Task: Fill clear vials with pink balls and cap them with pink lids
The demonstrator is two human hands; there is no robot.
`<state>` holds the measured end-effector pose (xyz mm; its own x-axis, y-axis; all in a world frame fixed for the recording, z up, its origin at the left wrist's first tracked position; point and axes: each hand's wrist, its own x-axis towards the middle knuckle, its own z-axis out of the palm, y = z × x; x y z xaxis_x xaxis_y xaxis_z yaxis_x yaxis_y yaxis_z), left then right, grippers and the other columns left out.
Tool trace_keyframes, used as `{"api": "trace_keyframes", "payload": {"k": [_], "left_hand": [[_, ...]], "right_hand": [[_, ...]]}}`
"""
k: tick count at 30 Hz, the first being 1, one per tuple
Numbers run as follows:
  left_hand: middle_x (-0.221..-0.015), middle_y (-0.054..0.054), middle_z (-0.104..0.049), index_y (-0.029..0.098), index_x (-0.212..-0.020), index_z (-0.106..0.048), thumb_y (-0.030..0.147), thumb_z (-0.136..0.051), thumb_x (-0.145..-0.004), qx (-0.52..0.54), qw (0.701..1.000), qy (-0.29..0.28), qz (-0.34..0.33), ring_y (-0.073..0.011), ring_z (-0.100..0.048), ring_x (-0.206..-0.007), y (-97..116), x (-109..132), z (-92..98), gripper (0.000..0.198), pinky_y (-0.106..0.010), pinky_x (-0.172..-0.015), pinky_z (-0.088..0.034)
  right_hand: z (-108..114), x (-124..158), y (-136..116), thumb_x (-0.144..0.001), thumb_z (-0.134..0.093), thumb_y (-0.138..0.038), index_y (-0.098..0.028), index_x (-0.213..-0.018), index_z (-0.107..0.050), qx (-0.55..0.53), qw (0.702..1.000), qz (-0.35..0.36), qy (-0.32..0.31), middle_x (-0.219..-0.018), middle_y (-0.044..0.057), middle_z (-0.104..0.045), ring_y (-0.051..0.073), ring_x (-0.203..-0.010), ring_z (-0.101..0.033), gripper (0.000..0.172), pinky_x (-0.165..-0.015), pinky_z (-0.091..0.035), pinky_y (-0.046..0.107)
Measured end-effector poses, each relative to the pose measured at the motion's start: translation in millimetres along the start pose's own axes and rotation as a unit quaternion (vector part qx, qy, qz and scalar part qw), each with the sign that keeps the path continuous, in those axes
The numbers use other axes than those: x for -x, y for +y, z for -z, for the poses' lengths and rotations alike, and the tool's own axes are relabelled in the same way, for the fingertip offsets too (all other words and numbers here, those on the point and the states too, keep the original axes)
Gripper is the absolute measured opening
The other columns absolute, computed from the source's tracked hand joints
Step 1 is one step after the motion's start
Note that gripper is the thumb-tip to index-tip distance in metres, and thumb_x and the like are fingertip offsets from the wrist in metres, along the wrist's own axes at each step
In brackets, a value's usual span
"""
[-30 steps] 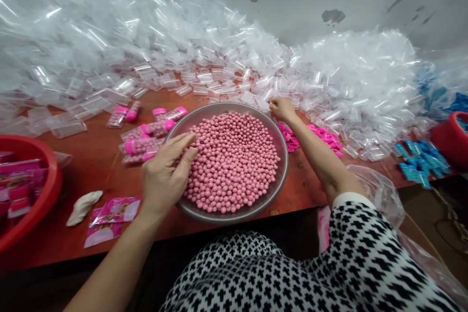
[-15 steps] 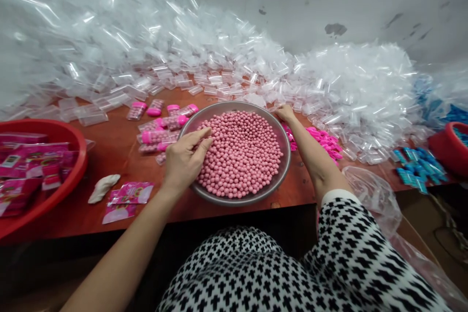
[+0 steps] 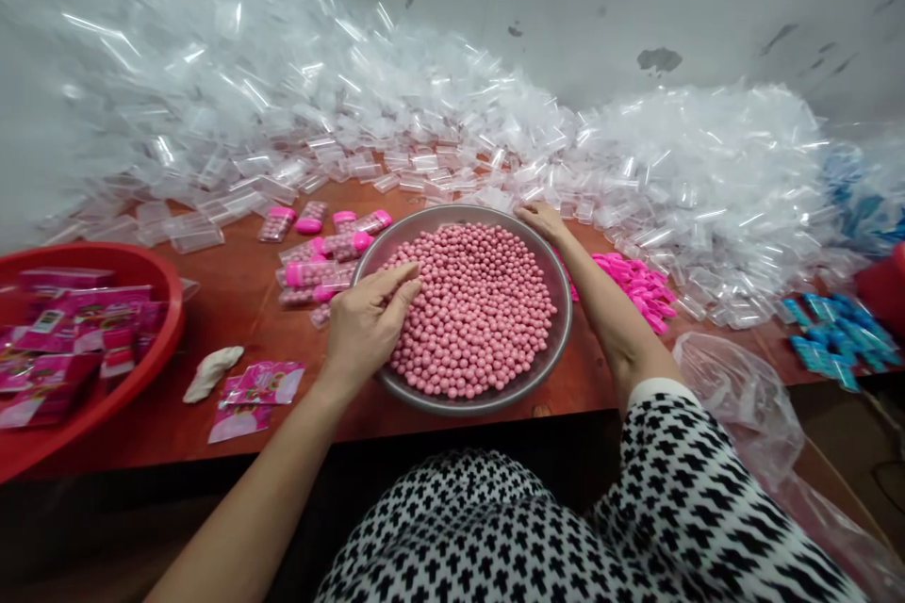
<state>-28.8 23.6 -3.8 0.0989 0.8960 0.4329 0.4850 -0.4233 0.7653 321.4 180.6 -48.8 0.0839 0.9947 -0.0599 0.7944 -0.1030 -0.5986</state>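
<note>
A grey metal bowl (image 3: 566,325) heaped with pink candy-like balls (image 3: 470,311) stands on the table before me. My left hand (image 3: 368,325) reaches over its left rim, thumb and index finger apart above the balls, with nothing visible between them. At the bowl's far right rim lies my right hand (image 3: 543,220), fingers stretched leftward; their undersides are hidden. Close beyond it are clear plastic tubes (image 3: 487,198). Filled tubes with pink caps (image 3: 304,273) lie left of the bowl. Loose bright pink caps (image 3: 640,287) are piled beyond my right forearm.
A large mound of clear tubes (image 3: 233,113) runs along the wall. On the left stands a red basin (image 3: 170,301) of pink packets, near a white crumpled piece (image 3: 212,372) and loose packets (image 3: 261,386). Blue pieces (image 3: 841,330) and a clear bag (image 3: 742,386) are at right.
My right hand has moved slightly left onto the bowl's far rim, its fingers straighter than before. My left hand stays over the left rim. The view has shifted a little.
</note>
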Motion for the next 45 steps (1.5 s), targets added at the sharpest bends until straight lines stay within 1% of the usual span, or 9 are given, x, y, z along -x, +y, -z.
{"api": "trace_keyframes", "payload": {"k": [8, 15, 20, 23, 26, 29, 34, 38, 45], "left_hand": [[-0.110, -0.004, -0.079, 0.018, -0.110, -0.080, 0.033, -0.063, -0.091, 0.004, 1.000, -0.002, -0.006, -0.0241, -0.076, -0.101, 0.2, -0.5, 0.1, 0.029, -0.036, -0.097, -0.060], [-0.113, -0.008, -0.078, 0.015, -0.112, -0.079, 0.031, -0.064, -0.092, 0.022, 1.000, -0.004, -0.010, -0.0244, -0.075, -0.103, -2.2, 0.2, -1.6, 0.030, -0.035, -0.099, -0.058], [-0.110, -0.006, -0.079, 0.017, -0.110, -0.079, 0.029, -0.065, -0.089, 0.045, 0.999, 0.011, 0.003, -0.0235, -0.076, -0.102, -2.1, -0.3, -3.4, 0.028, -0.036, -0.097, -0.059], [-0.110, -0.006, -0.079, 0.017, -0.111, -0.079, 0.029, -0.065, -0.089, 0.063, 0.998, 0.023, 0.018, -0.0235, -0.076, -0.101, -2.4, -0.9, -4.7, 0.029, -0.036, -0.096, -0.060], [-0.111, -0.007, -0.079, 0.016, -0.111, -0.079, 0.028, -0.065, -0.088, 0.087, 0.995, 0.037, 0.027, -0.0240, -0.076, -0.103, -3.5, -1.4, -6.3, 0.029, -0.037, -0.096, -0.059], [-0.112, -0.008, -0.078, 0.015, -0.110, -0.079, 0.028, -0.064, -0.089, 0.107, 0.993, 0.050, 0.025, -0.0242, -0.075, -0.106, -4.8, -1.5, -7.6, 0.028, -0.037, -0.098, -0.058], [-0.114, -0.009, -0.078, 0.014, -0.114, -0.077, 0.026, -0.063, -0.090, 0.132, 0.989, 0.066, 0.022, -0.0242, -0.074, -0.107, -5.2, -1.8, -7.2, 0.030, -0.037, -0.101, -0.056], [-0.118, -0.009, -0.077, 0.014, -0.115, -0.077, 0.027, -0.062, -0.090, 0.136, 0.990, 0.044, 0.003, -0.0252, -0.072, -0.111, 1.7, -0.5, -5.2, 0.032, -0.039, -0.104, -0.054], [-0.115, -0.009, -0.078, 0.017, -0.122, -0.075, 0.032, -0.071, -0.082, 0.242, 0.962, -0.113, 0.062, -0.0271, -0.074, -0.104, 18.2, 11.2, -15.9, 0.043, -0.041, -0.097, -0.058]], "right_hand": [[17.7, 6.1, -0.1, -0.065, -0.083, -0.034, -0.016, -0.063, -0.059, -0.179, 0.984, -0.024, 0.002, -0.058, 0.001, -0.061, 0.012, -0.058, -0.056, 0.030, -0.063, -0.050, 0.028], [52.8, 68.6, -32.4, -0.078, -0.069, -0.040, -0.020, -0.084, -0.057, -0.243, 0.961, 0.099, 0.086, -0.084, 0.000, -0.067, 0.012, -0.072, -0.063, 0.024, -0.071, -0.053, 0.027], [55.0, 115.0, -85.2, -0.084, -0.060, -0.020, -0.018, -0.097, -0.057, 0.138, 0.958, 0.250, 0.030, -0.091, 0.007, -0.070, 0.019, -0.076, -0.061, 0.013, -0.069, -0.045, 0.031], [35.1, 128.9, -113.0, -0.093, -0.044, -0.010, -0.015, -0.104, -0.058, 0.382, 0.867, 0.314, -0.058, -0.091, 0.013, -0.070, 0.023, -0.078, -0.060, 0.018, -0.069, -0.040, 0.032], [2.3, 138.9, -133.1, -0.099, -0.035, -0.009, -0.014, -0.103, -0.057, 0.450, 0.784, 0.395, -0.162, -0.081, 0.013, -0.069, 0.025, -0.082, -0.060, 0.022, -0.073, -0.040, 0.034], [-24.7, 145.2, -142.8, -0.100, -0.038, -0.010, -0.014, -0.111, -0.054, 0.373, 0.789, 0.433, -0.224, -0.085, 0.011, -0.071, 0.023, -0.081, -0.062, 0.020, -0.072, -0.043, 0.032], [-28.6, 147.9, -134.2, -0.081, -0.068, -0.016, -0.021, -0.115, -0.047, -0.016, 0.942, 0.281, -0.184, -0.099, 0.004, -0.072, 0.020, -0.091, -0.070, 0.040, -0.079, -0.052, 0.031], [-18.7, 156.0, -124.6, -0.071, -0.085, -0.032, -0.025, -0.109, -0.049, -0.331, 0.903, 0.172, -0.214, -0.087, -0.002, -0.070, 0.017, -0.082, -0.071, 0.053, -0.077, -0.058, 0.032], [-11.6, 168.7, -129.6, -0.062, -0.095, -0.035, -0.023, -0.101, -0.053, -0.404, 0.882, 0.169, -0.173, -0.082, -0.003, -0.070, 0.014, -0.078, -0.070, 0.058, -0.071, -0.058, 0.026]]}}
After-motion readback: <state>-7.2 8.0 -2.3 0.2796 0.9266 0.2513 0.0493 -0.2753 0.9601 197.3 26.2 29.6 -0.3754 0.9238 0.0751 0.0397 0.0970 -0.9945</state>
